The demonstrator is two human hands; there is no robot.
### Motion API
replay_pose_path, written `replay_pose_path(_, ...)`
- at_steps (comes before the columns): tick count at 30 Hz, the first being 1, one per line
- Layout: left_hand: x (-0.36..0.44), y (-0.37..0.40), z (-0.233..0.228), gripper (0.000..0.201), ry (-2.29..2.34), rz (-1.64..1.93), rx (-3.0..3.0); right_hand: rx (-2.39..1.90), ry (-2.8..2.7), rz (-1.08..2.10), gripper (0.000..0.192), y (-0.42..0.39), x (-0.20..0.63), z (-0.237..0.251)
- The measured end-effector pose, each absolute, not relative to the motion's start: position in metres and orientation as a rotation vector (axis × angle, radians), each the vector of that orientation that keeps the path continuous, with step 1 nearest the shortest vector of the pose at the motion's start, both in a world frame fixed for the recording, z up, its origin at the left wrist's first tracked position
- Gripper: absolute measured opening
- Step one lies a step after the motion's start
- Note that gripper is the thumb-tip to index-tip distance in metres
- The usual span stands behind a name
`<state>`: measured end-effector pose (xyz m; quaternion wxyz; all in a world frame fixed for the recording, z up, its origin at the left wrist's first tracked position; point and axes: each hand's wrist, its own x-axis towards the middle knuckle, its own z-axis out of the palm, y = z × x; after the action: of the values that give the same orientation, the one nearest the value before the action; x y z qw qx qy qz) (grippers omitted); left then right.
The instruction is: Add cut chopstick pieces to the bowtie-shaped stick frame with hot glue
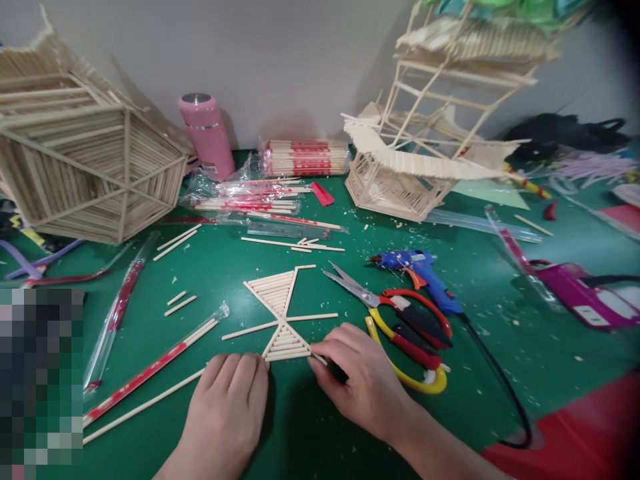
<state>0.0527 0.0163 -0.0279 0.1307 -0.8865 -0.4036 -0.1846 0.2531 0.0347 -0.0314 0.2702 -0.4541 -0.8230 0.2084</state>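
A flat frame of wooden chopsticks (281, 323) lies on the green table, its spokes crossing in the middle and two opposite wedges filled with short pieces. My left hand (225, 400) has its fingers curled at the near left corner of the frame; its fingertips are partly hidden. At the near right corner, my right hand (357, 380) pinches the end of a thin chopstick spoke (320, 359) between thumb and forefinger. Scissors (367, 293) with red and black handles, yellow-handled cutters (425, 380) and a blue glue gun (420, 267) lie to the right of the frame.
Wrapped chopsticks (160, 367) and cut pieces (180, 303) lie left. Behind stand a large stick-built roof (100, 167), a pink flask (207, 137), a chopstick bundle (305, 159) and a tiered stick model (400, 167). A black cord (500, 380) curves along the right.
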Motion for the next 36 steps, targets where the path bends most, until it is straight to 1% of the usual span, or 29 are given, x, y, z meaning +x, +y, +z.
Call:
replay_pose_path(19,0.054,0.014,-0.029,0.027,-1.245,-0.499,-2.59,-1.174,-2.2,0.453,0.014,0.034,0.252,-0.039)
replay_pose_path(25,0.051,0.013,-0.027,0.021,-1.41,-0.575,-2.584,-1.223,-2.194,0.416,0.009,0.032,0.25,-0.035)
replay_pose_path(31,0.03,0.002,-0.013,0.024,-1.544,-0.725,-2.53,-1.188,-2.141,0.334,0.013,0.031,0.251,-0.033)
replay_pose_path(36,-0.005,-0.011,-0.013,0.024,-1.6,-0.717,-2.433,-1.094,-2.051,0.27,0.018,0.024,0.258,-0.03)
